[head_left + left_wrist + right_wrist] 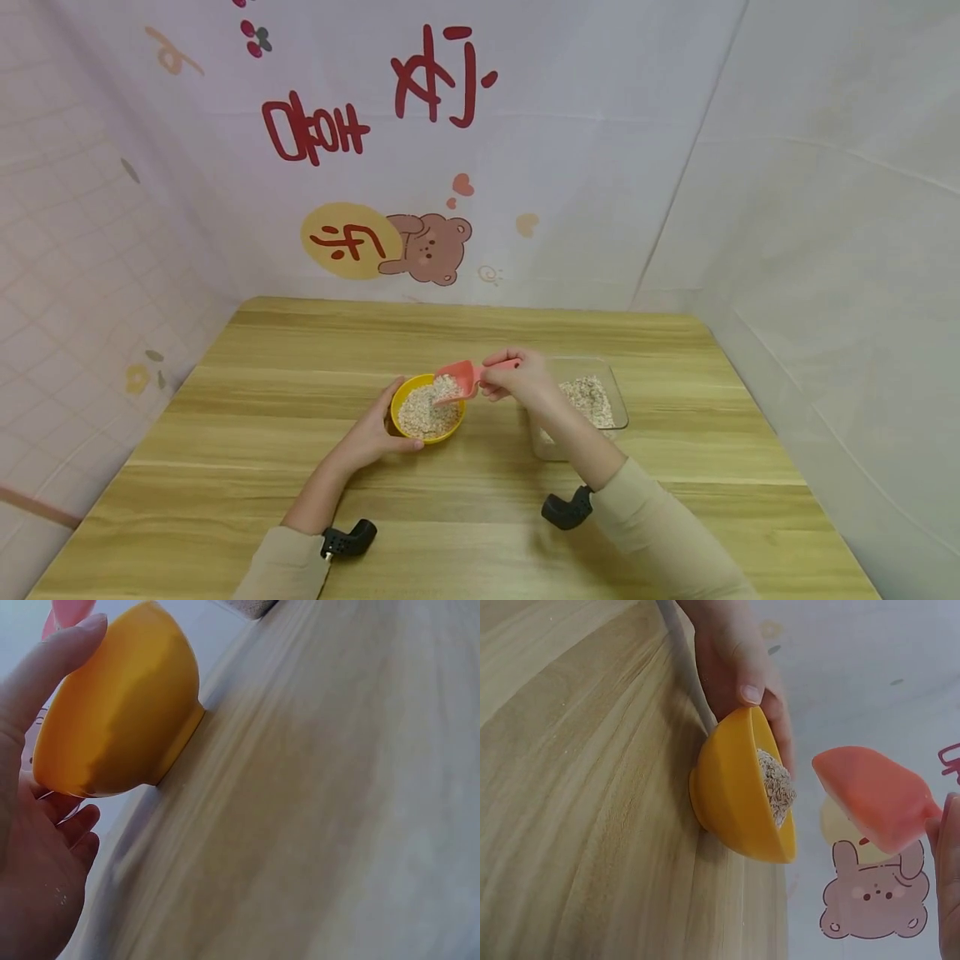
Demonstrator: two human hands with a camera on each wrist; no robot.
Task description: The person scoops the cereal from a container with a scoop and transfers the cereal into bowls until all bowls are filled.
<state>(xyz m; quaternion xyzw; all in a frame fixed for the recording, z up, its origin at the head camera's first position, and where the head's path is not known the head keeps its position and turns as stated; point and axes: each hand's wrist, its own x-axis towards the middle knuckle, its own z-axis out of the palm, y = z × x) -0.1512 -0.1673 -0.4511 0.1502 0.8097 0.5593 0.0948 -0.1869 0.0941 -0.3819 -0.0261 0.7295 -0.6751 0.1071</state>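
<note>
A yellow bowl [731,787] stands on the wooden table, filled with oat flakes [420,414]. My left hand [369,435] holds the bowl from its left side, with the thumb at the near rim and fingers round the far side. Above the bowl's right part, my right hand [527,383] grips a pink scoop [877,796] by its handle. Oat flakes lie in the scoop, its front edge over the bowl. In the left wrist view, the thumb touches the bowl's wall [127,705].
A clear rectangular container [550,451] with more oat flakes stands at the right, partly behind my right forearm. The wooden table [300,350] ends at a printed cloth backdrop [570,183], with white cloth on both sides.
</note>
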